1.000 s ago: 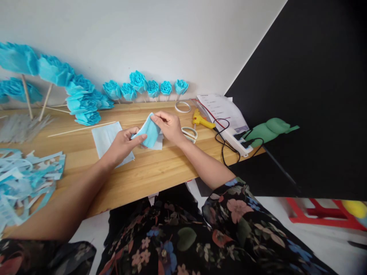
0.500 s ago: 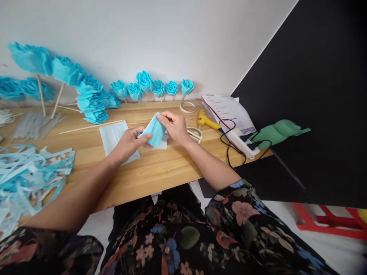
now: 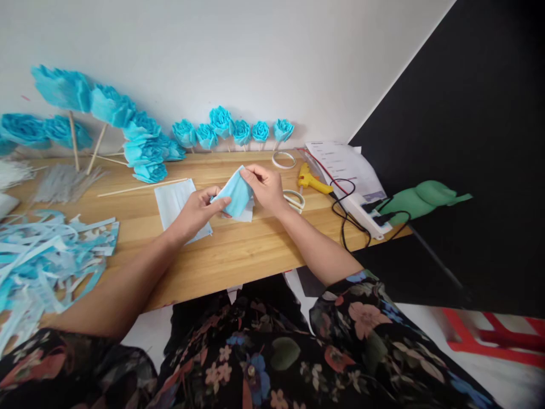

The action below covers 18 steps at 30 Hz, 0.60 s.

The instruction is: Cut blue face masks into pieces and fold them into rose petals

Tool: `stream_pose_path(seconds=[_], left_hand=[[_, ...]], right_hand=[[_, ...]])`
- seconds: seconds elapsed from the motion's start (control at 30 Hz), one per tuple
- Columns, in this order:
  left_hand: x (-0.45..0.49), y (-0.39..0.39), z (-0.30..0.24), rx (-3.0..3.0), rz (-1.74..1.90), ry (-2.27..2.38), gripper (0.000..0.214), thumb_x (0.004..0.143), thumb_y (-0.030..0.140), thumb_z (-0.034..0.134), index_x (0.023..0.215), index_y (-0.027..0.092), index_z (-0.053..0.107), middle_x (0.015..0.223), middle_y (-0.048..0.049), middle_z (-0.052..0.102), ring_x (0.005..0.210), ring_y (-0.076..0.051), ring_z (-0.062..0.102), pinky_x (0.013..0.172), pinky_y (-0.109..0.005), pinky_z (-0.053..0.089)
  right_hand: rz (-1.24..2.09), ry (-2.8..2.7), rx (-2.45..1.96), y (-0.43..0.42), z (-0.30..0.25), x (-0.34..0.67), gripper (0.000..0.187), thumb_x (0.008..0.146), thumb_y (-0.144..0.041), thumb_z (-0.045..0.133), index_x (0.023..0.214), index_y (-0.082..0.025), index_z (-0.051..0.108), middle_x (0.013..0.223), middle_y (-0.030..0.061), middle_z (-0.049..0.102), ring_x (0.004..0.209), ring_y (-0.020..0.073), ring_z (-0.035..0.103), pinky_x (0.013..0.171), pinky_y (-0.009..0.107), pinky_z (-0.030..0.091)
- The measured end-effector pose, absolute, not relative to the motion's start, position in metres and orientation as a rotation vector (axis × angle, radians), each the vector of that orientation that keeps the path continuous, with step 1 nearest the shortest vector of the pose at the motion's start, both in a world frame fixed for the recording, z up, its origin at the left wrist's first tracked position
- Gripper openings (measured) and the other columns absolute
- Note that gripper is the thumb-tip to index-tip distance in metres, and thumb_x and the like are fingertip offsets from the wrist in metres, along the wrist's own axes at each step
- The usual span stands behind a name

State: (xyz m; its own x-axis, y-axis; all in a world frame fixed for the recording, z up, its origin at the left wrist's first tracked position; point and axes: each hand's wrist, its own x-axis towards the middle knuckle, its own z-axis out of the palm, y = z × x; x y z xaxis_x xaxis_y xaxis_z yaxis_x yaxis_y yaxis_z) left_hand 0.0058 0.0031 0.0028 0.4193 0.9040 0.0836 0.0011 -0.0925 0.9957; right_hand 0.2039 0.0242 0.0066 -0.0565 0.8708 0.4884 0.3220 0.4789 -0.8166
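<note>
A folded piece of light blue mask fabric (image 3: 235,192) is held just above the table between both hands. My left hand (image 3: 202,209) pinches its lower left part, thumb on the front face. The fingers of my right hand (image 3: 263,184) close on its upper right corner. Under my left hand lies a flat pale blue sheet (image 3: 172,205) with pleats. Another pale piece (image 3: 246,214) lies partly hidden behind the held fabric. Right of my right hand rest scissors (image 3: 295,200), seen mostly by their white handles.
Blue fabric roses (image 3: 220,121) on sticks line the wall. Cut blue strips (image 3: 55,255) heap at the left, near thin clear strips (image 3: 68,183). At right are a tape roll (image 3: 284,159), a yellow glue gun (image 3: 313,179), a power strip (image 3: 361,214) with black cables, papers (image 3: 340,165) and a green object (image 3: 421,199).
The view has shifted slightly, so the whole scene sits a little further right. Both hands keep the same hold on the folded fabric, which looks almost unchanged.
</note>
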Motion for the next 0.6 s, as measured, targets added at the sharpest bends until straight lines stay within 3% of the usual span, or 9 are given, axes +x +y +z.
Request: stream_pose_path(seconds=[0.17,0.33,0.6], left_hand=[[0.0074,0.0058,-0.0022,1.387,1.046,0.830,0.041,0.070,0.045,0.087,0.084,0.018,0.059,0.073,0.0008,0.068,0.066,-0.016,0.070,0.064,-0.026,0.056],[0.0088,0.0081,-0.0030,1.313,1.143,0.808,0.048,0.066,0.034,0.088,0.103,0.019,0.061,0.091,0.0012,0.070,0.065,-0.015,0.070,0.064,-0.028,0.058],[0.0066,0.0079,-0.0075,1.312,1.131,0.895,0.024,0.071,0.034,0.082,0.079,0.014,0.070,0.071,-0.0030,0.072,0.067,-0.017,0.068,0.070,-0.030,0.054]], right_hand=[[0.593,-1.543,-1.054,0.0284,0.0052,0.2082,0.049,0.090,-0.063,0.056,0.079,-0.016,0.066,0.067,-0.0014,0.049,0.063,0.0104,0.043,0.058,0.025,0.033],[0.579,-1.506,-1.066,0.0301,0.0047,0.2094,0.049,0.091,-0.063,0.056,0.076,-0.017,0.064,0.066,-0.0018,0.044,0.063,0.0103,0.040,0.058,0.025,0.033],[0.583,-1.484,-1.072,0.0297,0.0050,0.2079,0.050,0.090,-0.064,0.056,0.076,-0.017,0.063,0.066,-0.0018,0.043,0.063,0.0100,0.039,0.058,0.025,0.032]])
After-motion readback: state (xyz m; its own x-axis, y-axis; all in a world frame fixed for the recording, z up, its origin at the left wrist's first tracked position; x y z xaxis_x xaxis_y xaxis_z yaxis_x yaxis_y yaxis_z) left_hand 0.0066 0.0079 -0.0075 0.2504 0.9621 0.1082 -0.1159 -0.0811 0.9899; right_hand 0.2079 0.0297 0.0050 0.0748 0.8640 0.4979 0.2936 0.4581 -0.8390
